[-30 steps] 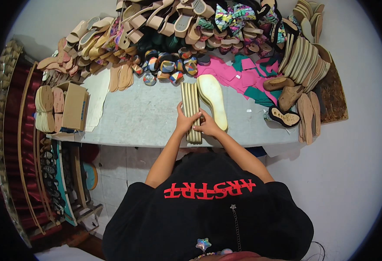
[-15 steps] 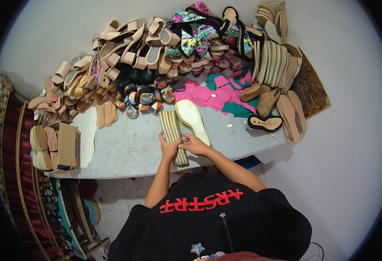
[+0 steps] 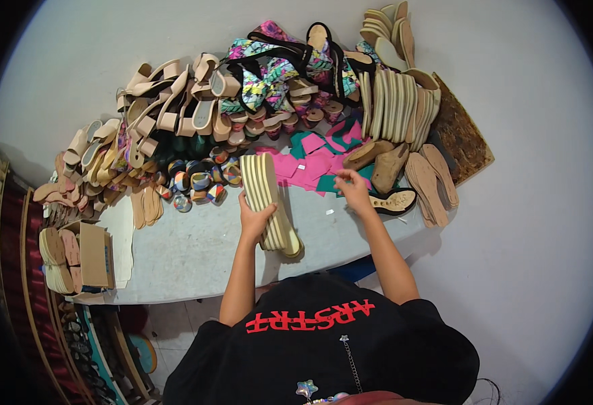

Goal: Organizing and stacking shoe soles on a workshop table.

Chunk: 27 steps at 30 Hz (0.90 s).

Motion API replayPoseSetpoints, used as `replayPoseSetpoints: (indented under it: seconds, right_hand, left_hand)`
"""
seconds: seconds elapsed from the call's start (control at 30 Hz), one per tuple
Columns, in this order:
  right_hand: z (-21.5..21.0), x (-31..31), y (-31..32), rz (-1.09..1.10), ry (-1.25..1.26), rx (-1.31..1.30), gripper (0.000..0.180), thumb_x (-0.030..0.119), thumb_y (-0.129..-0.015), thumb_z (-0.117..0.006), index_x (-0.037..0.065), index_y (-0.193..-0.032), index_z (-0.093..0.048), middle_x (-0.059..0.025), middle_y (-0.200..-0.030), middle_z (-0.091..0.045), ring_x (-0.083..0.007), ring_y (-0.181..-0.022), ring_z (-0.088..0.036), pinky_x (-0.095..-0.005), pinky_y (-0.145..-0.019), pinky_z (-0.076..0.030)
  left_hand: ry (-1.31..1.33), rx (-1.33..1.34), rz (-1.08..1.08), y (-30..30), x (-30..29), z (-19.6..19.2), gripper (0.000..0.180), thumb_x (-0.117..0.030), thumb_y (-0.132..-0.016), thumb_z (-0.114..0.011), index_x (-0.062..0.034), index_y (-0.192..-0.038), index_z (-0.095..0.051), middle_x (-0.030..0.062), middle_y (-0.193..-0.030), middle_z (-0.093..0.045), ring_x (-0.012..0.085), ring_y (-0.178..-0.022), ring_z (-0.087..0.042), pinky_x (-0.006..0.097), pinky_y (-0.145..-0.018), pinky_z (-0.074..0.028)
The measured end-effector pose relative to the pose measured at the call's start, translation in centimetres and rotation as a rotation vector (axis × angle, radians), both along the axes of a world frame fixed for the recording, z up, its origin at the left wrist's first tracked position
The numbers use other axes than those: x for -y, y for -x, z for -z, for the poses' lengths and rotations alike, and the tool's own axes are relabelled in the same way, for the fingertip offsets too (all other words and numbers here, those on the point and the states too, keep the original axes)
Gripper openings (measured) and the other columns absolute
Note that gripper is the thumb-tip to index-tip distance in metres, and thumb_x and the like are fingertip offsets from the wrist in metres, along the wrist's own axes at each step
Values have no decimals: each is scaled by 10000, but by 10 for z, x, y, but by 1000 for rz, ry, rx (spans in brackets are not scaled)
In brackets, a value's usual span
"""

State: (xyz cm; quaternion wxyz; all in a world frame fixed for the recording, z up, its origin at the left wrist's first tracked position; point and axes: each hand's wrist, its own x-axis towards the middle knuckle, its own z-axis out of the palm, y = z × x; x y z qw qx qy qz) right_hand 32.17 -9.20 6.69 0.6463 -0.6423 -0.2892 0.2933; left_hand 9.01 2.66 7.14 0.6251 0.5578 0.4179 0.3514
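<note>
A stack of cream, ribbed-edge shoe soles (image 3: 268,202) stands on edge in the middle of the grey table (image 3: 188,256). My left hand (image 3: 254,221) grips this stack at its near left side. My right hand (image 3: 352,189) has reached out to the right, over pink and teal cut pieces (image 3: 310,165), next to a black-and-tan sole (image 3: 392,200). Whether its fingers pinch anything is not visible.
Tan sandals and straps (image 3: 168,108) pile along the far edge, with floral uppers (image 3: 269,67) and upright soles (image 3: 394,104) further right. A brown board (image 3: 464,142) lies at the right end. A cardboard box and soles (image 3: 80,256) stand left; racks (image 3: 13,270) line the left.
My right hand has left the sole stack and moved right to the coloured pieces. My left hand has stayed on the stack. The view has shifted.
</note>
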Motion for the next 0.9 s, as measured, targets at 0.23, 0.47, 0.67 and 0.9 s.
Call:
replayPoseSetpoints:
  seconds: [0.23, 0.47, 0.67, 0.9]
  right_hand:
    - [-40, 5, -174, 556, -41, 497, 430, 122, -770, -615, 7, -1143, -435, -81, -963, -489, -160, -814, -522, -284, -727, -432]
    - [-124, -8, -311, 937, 643, 522, 569, 237, -788, -623, 63, -1260, -357, -169, -1273, -346, -347, -1177, -339, -485, -968, -310]
    - [-130, -27, -387, 761, 541, 646, 308, 156, -756, -647, 114, -1046, -550, -105, -1015, -548, -271, -965, -514, -410, -799, -428]
    - [-155, -74, -412, 609, -154, 553, 131, 34, -773, -605, 29, -901, -574, -92, -810, -607, -143, -622, -597, -270, -585, -474]
  left_hand:
    - [0, -115, -5, -13, -3, 13, 754, -92, -622, -691, -53, -1225, -241, 151, -972, -535, 214, -814, -572, 317, -680, -483]
    - [-52, -26, 60, -65, -8, -28, 761, -93, -617, -688, -18, -1224, -235, 146, -967, -533, 203, -789, -572, 300, -652, -482]
    - [-119, -72, 223, -128, -3, -30, 809, -133, -588, -728, 2, -1233, -259, 148, -1020, -528, 220, -889, -552, 318, -755, -460]
    - [-112, -85, 377, -168, -10, -17, 848, -183, -570, -751, -12, -1238, -258, 151, -1070, -508, 226, -972, -522, 334, -846, -416]
